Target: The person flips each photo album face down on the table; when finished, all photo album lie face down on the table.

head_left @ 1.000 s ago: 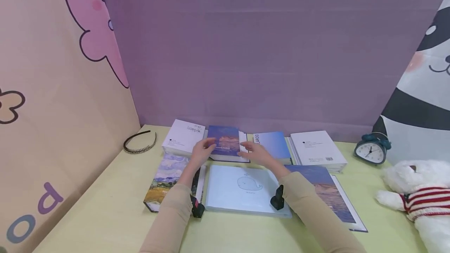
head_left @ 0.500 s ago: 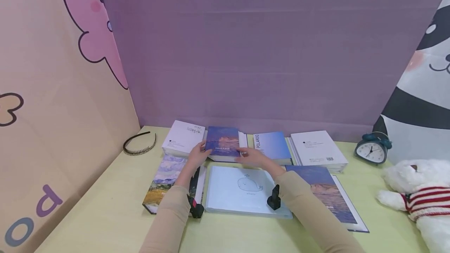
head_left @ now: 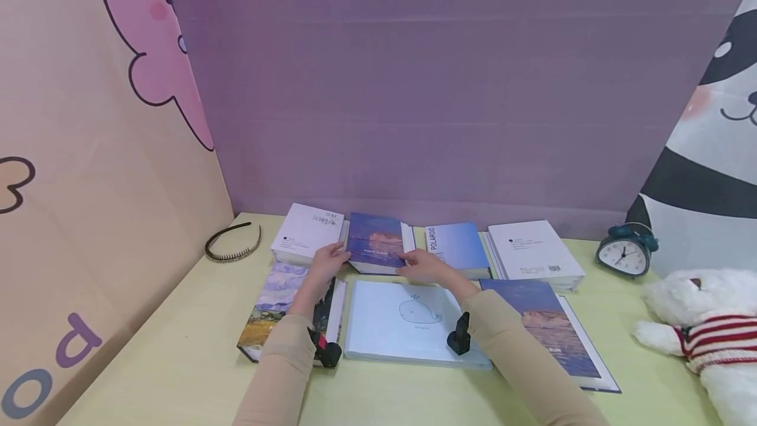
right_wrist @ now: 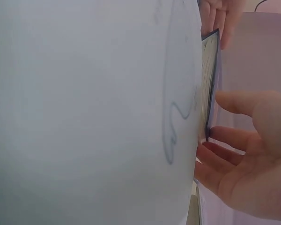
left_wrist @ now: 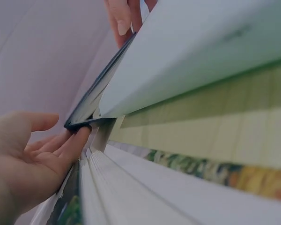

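Both hands (head_left: 324,267) (head_left: 424,266) pinch the photo album's (head_left: 374,235) near corners (slim gap to whale book (head_left: 390,327)).

Room above album (head_left: 374,236), whale book (head_left: 384,331) in front

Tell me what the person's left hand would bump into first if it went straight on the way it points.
The dark blue photo album in the back row, at its left side. The left hand seems to touch it there, though exact contact is hard to judge.
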A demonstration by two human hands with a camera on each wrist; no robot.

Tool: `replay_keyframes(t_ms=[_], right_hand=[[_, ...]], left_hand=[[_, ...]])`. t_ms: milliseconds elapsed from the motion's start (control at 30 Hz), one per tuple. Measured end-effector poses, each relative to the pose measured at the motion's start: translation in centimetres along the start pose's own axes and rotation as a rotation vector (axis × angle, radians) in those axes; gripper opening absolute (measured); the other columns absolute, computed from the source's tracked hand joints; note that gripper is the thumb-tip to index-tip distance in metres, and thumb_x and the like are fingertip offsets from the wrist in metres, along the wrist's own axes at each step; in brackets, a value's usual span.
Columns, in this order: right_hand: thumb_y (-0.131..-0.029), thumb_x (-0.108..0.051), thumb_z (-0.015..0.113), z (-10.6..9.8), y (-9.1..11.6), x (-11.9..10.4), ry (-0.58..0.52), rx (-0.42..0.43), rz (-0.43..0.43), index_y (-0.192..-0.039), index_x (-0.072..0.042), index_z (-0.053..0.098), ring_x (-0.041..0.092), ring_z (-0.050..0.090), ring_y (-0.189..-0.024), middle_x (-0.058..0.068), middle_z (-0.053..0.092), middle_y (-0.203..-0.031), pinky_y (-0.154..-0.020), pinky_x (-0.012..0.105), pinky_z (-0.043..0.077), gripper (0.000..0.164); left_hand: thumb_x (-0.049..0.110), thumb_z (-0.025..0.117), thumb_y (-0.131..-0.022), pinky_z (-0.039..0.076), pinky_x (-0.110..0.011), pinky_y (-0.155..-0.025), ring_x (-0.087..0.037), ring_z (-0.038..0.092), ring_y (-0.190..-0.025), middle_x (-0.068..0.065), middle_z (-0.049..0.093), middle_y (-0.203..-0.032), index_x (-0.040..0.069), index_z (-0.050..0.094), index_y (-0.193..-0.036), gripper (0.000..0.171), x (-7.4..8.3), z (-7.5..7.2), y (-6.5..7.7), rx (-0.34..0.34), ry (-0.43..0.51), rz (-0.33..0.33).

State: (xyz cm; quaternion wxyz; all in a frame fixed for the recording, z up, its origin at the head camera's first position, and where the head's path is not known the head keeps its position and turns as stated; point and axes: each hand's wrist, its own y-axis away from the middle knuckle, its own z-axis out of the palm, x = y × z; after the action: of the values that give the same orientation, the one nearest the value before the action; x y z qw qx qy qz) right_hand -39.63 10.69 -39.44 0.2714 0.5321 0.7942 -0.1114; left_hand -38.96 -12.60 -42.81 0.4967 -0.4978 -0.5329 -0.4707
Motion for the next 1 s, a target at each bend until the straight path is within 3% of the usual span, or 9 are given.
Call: replay_keyframes(t_ms=[100,200,333,567,700,833,1000], right_hand=[[-0.094,-0.030,0.054,0.0,0.1,-0.1,-0.010,0.015,-0.001,-0.141,-0.004,0.041,0.037,0.042,-0.129,0.021,0.042,-0.142,-0.105,0.050,0.038,0.055],[-0.094,-0.032,0.055,0.0,0.1,-0.2,-0.024,0.044,0.012,-0.140,-0.004,0.043,0.036,0.044,-0.128,0.020,0.045,-0.140,-0.104,0.050,0.039,0.055],[-0.094,-0.034,0.056,0.0,0.0,-0.2,-0.054,0.062,0.031,-0.140,-0.005,0.044,0.035,0.045,-0.128,0.018,0.047,-0.140,-0.104,0.049,0.040,0.056],[-0.093,-0.032,0.058,-0.1,-0.3,0.1,-0.094,0.073,0.003,-0.141,-0.005,0.042,0.035,0.047,-0.127,0.017,0.047,-0.140,-0.102,0.046,0.042,0.057],[-0.092,-0.031,0.059,0.0,-0.3,-0.2,-0.138,0.091,0.001,-0.139,-0.005,0.046,0.033,0.049,-0.124,0.016,0.050,-0.138,-0.099,0.044,0.045,0.055],[-0.092,-0.031,0.060,0.1,-0.1,-0.6,-0.160,0.114,0.001,-0.133,-0.003,0.052,0.033,0.053,-0.120,0.016,0.054,-0.133,-0.094,0.042,0.050,0.051],[-0.090,-0.033,0.062,0.3,-0.2,-0.9,-0.133,0.158,-0.012,-0.128,-0.001,0.056,0.033,0.051,-0.121,0.017,0.050,-0.134,-0.097,0.044,0.047,0.050]], left_hand=[[0.010,0.051,-0.096,0.053,-0.032,-0.089,-0.026,0.061,-0.106,-0.024,0.048,-0.136,0.001,0.032,-0.145,0.052,0.2,-0.3,0.2,-0.010,0.065,-0.010],[0.010,0.051,-0.096,0.056,-0.031,-0.082,-0.025,0.061,-0.105,-0.022,0.044,-0.141,0.005,0.029,-0.147,0.055,0.5,-0.5,0.5,-0.036,0.123,-0.017],[0.012,0.052,-0.096,0.055,-0.033,-0.086,-0.027,0.059,-0.111,-0.019,0.042,-0.143,0.008,0.029,-0.147,0.056,0.7,-0.6,0.8,-0.069,0.176,-0.022],[0.012,0.053,-0.096,0.053,-0.029,-0.089,-0.012,0.061,-0.090,-0.021,0.053,-0.131,0.001,0.043,-0.139,0.046,0.7,-0.4,0.5,-0.088,0.176,-0.022],[0.018,0.051,-0.097,0.050,-0.032,-0.095,-0.017,0.059,-0.103,-0.018,0.054,-0.131,0.006,0.044,-0.140,0.045,1.0,-0.4,0.6,-0.088,0.188,-0.034],[0.025,0.049,-0.098,0.047,-0.039,-0.099,-0.029,0.050,-0.122,-0.013,0.045,-0.141,0.011,0.041,-0.142,0.046,1.4,-0.5,0.9,-0.100,0.227,-0.045],[0.025,0.048,-0.099,0.047,-0.044,-0.098,-0.036,0.044,-0.129,-0.014,0.034,-0.149,0.012,0.037,-0.144,0.048,1.6,-0.5,1.2,-0.140,0.258,-0.036]])
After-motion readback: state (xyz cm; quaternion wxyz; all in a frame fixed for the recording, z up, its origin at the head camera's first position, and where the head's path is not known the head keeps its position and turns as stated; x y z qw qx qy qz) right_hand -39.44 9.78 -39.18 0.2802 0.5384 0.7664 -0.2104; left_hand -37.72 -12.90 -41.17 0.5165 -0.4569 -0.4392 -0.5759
